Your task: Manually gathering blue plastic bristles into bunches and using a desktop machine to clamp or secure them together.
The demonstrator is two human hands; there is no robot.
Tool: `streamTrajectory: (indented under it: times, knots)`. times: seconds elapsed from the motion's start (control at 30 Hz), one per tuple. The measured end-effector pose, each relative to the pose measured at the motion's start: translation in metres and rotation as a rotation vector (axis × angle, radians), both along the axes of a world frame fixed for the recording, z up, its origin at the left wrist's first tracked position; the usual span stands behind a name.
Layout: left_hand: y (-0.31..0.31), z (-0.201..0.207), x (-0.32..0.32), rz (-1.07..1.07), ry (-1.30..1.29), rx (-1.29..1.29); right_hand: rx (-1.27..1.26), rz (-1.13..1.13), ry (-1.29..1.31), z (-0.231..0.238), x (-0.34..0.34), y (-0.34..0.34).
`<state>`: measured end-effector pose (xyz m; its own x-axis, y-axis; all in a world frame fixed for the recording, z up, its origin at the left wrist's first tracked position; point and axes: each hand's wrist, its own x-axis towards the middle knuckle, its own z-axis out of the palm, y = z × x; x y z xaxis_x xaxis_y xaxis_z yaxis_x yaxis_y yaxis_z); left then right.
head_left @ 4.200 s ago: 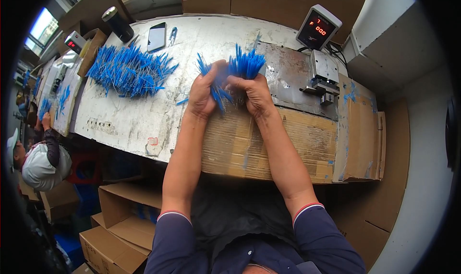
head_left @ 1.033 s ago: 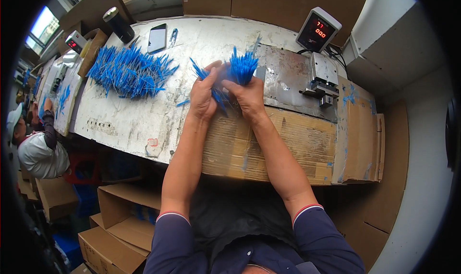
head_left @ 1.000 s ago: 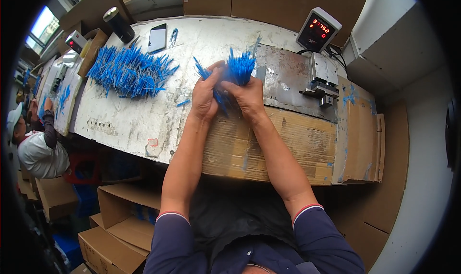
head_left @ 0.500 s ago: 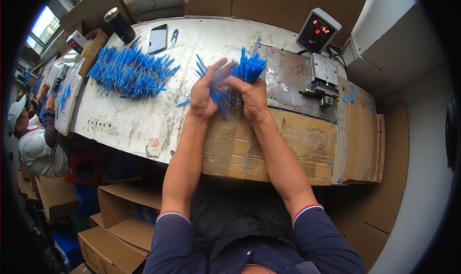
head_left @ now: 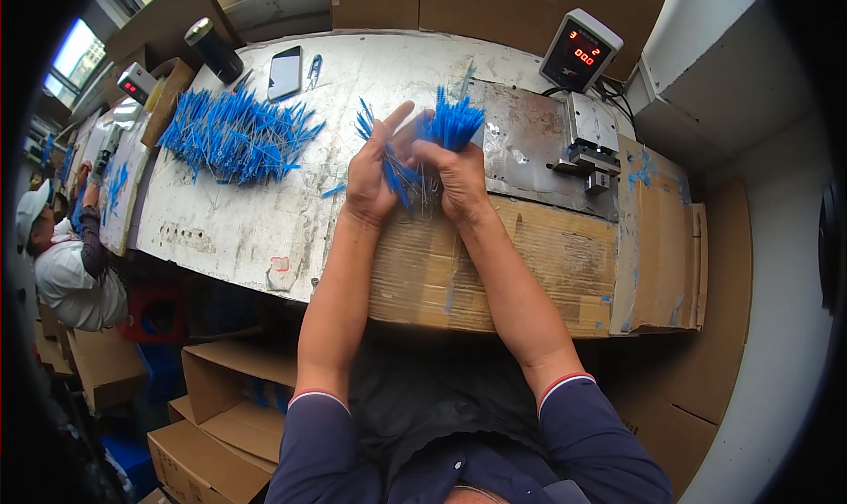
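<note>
My right hand is closed round an upright bundle of thin wire pieces with blue plastic ends, their tips fanned out above the thumb. Close beside it, my left hand has a looser, tilted bunch of the same blue-ended wire pieces between thumb and fingers. Its fingertips are blurred near the right hand. Fine wires hang down between both palms. To the left, a broad heap of blue-ended wire pieces lies on the white worktable. One stray blue piece rests next to my left wrist.
A metal plate with a small clamp-like fixture is at the right, below a red digital display. Flattened cardboard covers the near edge. A phone, small blue tool and dark tumbler stand behind. A co-worker sits far left.
The hands stay nearly in place, still close together with their bunches. The digits on the display have changed. The whole view has shifted slightly.
</note>
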<state>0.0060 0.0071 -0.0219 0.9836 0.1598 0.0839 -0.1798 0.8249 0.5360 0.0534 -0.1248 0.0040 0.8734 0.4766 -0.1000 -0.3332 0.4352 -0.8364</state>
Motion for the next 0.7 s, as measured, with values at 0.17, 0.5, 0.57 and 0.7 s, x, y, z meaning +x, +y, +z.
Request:
streamTrajectory:
  times: [0.17,0.5,0.57,0.7]
  knots:
    - [0.005,0.000,0.001,0.149,0.063,-0.045,0.196,-0.152,0.201,-0.010,0.013,-0.002]
    - [0.023,-0.008,-0.003,0.321,0.000,-0.250,0.073,-0.135,-0.021,-0.010,0.014,-0.004]
    - [0.025,-0.010,-0.003,0.305,-0.039,-0.315,0.012,0.002,-0.079,-0.010,0.007,0.000]
    - [0.021,-0.010,-0.002,0.314,-0.028,-0.337,-0.003,0.167,-0.106,-0.006,0.000,0.000]
